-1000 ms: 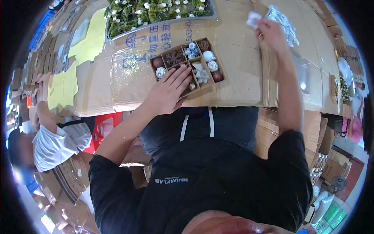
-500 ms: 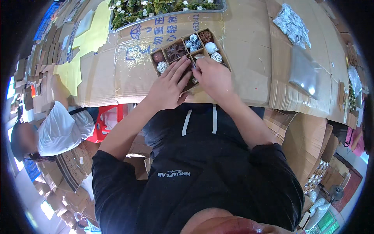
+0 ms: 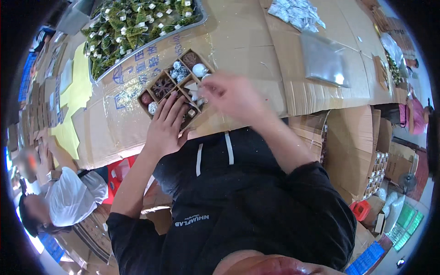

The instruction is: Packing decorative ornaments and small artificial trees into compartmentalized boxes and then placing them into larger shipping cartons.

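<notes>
A divided cardboard box (image 3: 143, 90) lies slanted on the work surface in front of me. Its compartments hold a dark brown snowflake (image 3: 162, 87), a reddish ball (image 3: 146, 98), a white wicker ball (image 3: 152, 108), frosted pinecones (image 3: 178, 72), a brown wicker ball (image 3: 189, 58) and a smooth white ball (image 3: 200, 70). My left hand (image 3: 168, 123) rests over the near compartments with fingers stretched out, the thumb by the near edge. Above the right side of the box, my right hand (image 3: 233, 97) is blurred, its fingers curled together. Whatever they pinch is hidden.
Flattened cardboard (image 3: 243, 59) covers the table. A tray (image 3: 201, 19) of green mossy pieces with white tags stands beyond the box. Silvery crumpled material (image 3: 297, 13) and a clear plastic bag (image 3: 325, 59) lie at the right. Another person (image 3: 73, 195) works at the left.
My view has shifted, so the box appears further left and more of the mossy tray shows. My right hand has drawn back rightward from the box's middle. The left hand stays on the box.
</notes>
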`<state>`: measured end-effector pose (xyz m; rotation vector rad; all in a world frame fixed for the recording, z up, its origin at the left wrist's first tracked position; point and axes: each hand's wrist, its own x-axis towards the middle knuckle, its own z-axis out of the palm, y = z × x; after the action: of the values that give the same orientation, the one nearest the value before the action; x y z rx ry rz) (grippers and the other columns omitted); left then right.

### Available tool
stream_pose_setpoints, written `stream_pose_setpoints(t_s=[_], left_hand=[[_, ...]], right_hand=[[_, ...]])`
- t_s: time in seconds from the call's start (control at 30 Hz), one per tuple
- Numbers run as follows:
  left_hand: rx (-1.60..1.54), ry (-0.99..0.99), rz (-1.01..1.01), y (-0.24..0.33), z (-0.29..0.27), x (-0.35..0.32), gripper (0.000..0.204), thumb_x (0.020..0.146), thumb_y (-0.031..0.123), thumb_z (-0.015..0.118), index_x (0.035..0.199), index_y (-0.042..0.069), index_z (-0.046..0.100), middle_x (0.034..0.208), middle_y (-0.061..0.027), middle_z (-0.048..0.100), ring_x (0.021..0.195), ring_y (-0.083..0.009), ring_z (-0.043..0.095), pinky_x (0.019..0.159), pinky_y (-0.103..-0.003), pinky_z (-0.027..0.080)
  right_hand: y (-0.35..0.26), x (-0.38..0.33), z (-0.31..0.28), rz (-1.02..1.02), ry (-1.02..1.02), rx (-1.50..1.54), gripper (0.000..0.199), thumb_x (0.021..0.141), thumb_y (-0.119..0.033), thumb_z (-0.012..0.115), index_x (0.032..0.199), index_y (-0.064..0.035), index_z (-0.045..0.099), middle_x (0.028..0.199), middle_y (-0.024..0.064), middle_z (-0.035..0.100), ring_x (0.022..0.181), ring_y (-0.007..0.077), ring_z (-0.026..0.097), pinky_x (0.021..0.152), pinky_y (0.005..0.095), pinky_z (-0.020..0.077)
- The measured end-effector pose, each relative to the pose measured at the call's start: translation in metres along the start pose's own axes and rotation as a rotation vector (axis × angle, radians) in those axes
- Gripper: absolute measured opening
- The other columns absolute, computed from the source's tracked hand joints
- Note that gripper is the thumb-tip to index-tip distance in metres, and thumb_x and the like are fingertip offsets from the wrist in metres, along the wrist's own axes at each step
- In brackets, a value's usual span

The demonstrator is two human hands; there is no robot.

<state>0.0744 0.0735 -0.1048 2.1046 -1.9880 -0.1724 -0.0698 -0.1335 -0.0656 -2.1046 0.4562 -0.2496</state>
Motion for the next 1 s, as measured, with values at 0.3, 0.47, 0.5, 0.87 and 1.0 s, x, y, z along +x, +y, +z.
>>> stream_pose_setpoints(t_s=[0.3,0.47,0.5,0.87,1.0], left_hand=[[-0.003,-0.026,0.042,0.001,-0.002,0.006,0.065,0.076,0.025,0.068,0.132,-0.001,0.050,0.145,-0.0170,0.045,0.144,-0.0373,0.032,0.119,-0.053,0.025],[0.016,0.008,0.031,0.000,0.001,0.000,0.068,0.077,0.026,0.066,0.137,0.001,0.046,0.147,-0.0173,0.042,0.144,-0.0380,0.031,0.119,-0.053,0.025],[-0.003,0.023,0.032,0.000,0.002,0.000,0.068,0.077,0.026,0.066,0.137,0.001,0.046,0.148,-0.0173,0.042,0.144,-0.0381,0.031,0.119,-0.053,0.025],[-0.061,0.228,0.108,0.012,0.017,-0.017,0.074,0.081,0.021,0.067,0.145,-0.001,0.039,0.152,-0.0231,0.037,0.141,-0.0415,0.037,0.116,-0.053,0.030],[-0.048,0.214,0.041,0.020,0.016,-0.014,0.073,0.083,0.023,0.067,0.145,-0.002,0.038,0.153,-0.0247,0.035,0.142,-0.0426,0.034,0.116,-0.053,0.029]], right_hand=[[0.170,-0.041,-0.231,0.626,0.355,-0.447,0.039,0.095,-0.035,0.065,0.104,0.0022,0.071,0.093,0.0141,0.071,0.079,0.0272,0.068,0.072,0.0390,0.0538],[0.169,-0.044,-0.231,0.541,0.328,0.169,0.033,0.096,-0.029,0.066,0.101,0.0028,0.072,0.079,0.0055,0.068,0.069,0.0113,0.064,0.062,0.0266,0.0513],[0.171,-0.044,-0.231,0.540,0.332,0.170,0.033,0.096,-0.029,0.066,0.101,0.0028,0.072,0.079,0.0055,0.068,0.069,0.0113,0.064,0.062,0.0266,0.0513],[0.120,-0.056,-0.236,0.360,0.768,-0.497,0.021,0.094,-0.021,0.059,0.099,-0.0042,0.071,0.083,0.0148,0.072,0.074,0.0299,0.069,0.067,0.0399,0.0520],[0.119,-0.073,-0.244,0.319,0.886,-0.362,0.020,0.096,-0.019,0.057,0.100,-0.0040,0.069,0.076,0.0112,0.069,0.068,0.0207,0.067,0.064,0.0353,0.0507]])
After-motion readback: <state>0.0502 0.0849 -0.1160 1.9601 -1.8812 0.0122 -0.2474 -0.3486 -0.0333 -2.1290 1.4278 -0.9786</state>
